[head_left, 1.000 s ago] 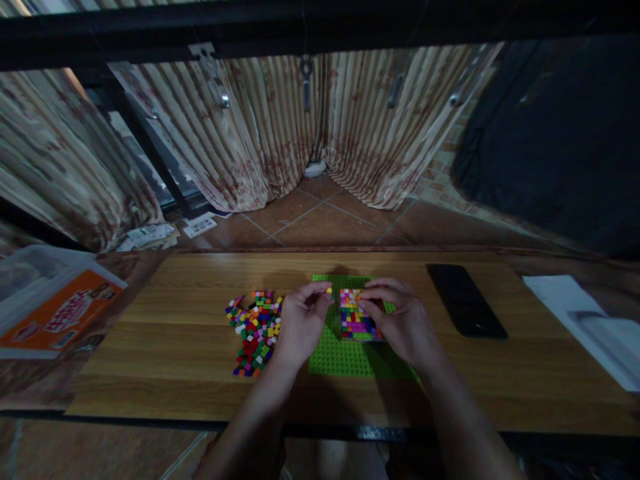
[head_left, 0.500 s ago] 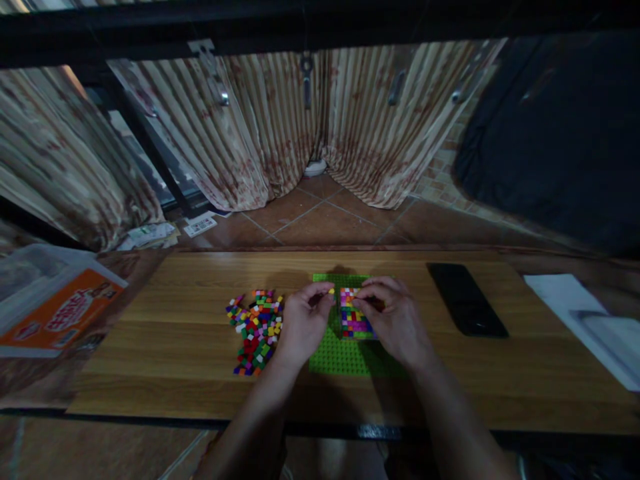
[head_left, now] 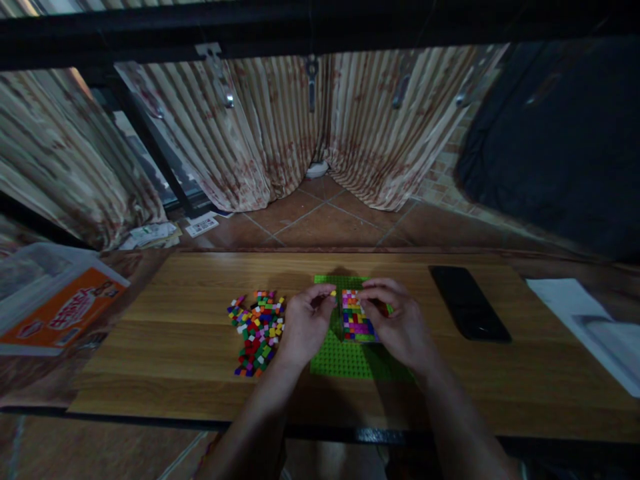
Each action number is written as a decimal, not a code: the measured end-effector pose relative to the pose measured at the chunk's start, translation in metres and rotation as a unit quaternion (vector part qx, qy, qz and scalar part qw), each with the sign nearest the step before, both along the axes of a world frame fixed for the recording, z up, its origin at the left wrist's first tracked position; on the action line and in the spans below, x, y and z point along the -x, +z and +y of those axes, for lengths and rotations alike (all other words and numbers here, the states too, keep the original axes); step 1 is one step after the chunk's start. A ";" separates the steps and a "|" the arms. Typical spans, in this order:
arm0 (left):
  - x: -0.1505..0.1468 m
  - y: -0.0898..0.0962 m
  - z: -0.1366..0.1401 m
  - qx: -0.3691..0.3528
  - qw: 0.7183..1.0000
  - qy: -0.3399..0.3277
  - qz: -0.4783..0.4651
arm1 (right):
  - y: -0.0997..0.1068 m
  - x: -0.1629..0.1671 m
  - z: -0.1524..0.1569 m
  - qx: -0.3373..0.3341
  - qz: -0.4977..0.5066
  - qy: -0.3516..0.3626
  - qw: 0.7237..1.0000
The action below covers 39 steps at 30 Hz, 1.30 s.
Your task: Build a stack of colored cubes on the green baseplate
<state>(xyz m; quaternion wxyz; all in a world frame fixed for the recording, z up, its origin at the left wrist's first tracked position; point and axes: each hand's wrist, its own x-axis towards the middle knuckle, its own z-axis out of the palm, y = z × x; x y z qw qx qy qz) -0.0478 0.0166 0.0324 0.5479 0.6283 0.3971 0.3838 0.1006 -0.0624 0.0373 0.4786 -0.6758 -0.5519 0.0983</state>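
The multicoloured block (head_left: 353,321) sits on the green baseplate (head_left: 340,363). Right hand (head_left: 401,321) is at its far part, its grip unclear; left hand's (head_left: 305,325) is pinched on a yellow brick (head_left: 333,293). Brick-setting seems in hand; placing calls for fine alignment. Loose bricks (head_left: 257,333) lie left.

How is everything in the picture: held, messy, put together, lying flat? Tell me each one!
Left hand: fingertips pinched.
Yellow brick: held in those fingertips.
Right hand: fingers bent over the brick block; can't tell if gripping.
Brick block: packed together, partly hidden.
Green baseplate: flat, partly covered.
Loose bricks: scattered.
Black device: flat, dark.
Curtains: hanging.
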 end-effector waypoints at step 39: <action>0.003 0.006 -0.008 -0.050 0.995 -0.085 -0.028 | 0.008 0.016 0.001 -0.028 -0.037 0.018 0.999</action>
